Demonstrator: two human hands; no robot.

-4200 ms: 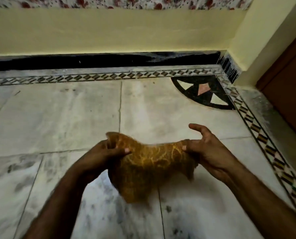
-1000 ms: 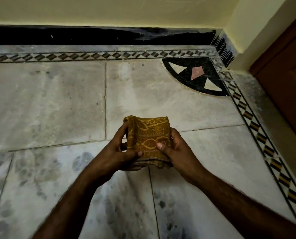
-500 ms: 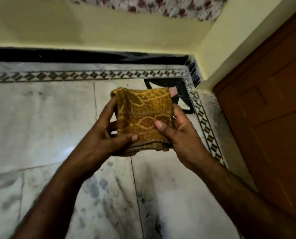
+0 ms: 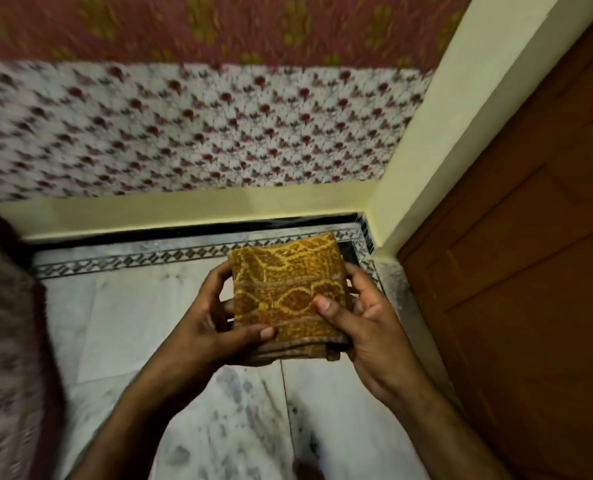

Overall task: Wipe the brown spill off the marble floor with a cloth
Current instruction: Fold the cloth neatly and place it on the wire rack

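One folded mustard-yellow cloth with a brown woven pattern [image 4: 288, 289] is being held up in the air, well left of the single brown panelled wooden door [image 4: 530, 271] and above the white grey-veined marble floor [image 4: 132, 323]. Two bare hands are gripping it, one at each side.

The left hand [image 4: 212, 327], on the side away from the door, is laying its thumb [image 4: 253, 333] along the cloth's lower front edge while its fingers are curling round the left edge. The right hand [image 4: 367, 327], on the door side, is pressing its thumb [image 4: 326, 306] flat on the front face, with its fingers wrapping behind the right edge.

One inlaid band of dark diamond shapes [image 4: 132, 259] is running along the floor left of the door, partly behind the cloth. Two patterned fabrics are hanging farther left of the door and above the cloth: a white one with red flowers [image 4: 184, 133] and, over it, a red one with yellow motifs [image 4: 219, 26].

One small dark brown patch [image 4: 305, 471] is showing at the bottom edge, left of the door; it may be the spill, but the view is too cropped to tell.
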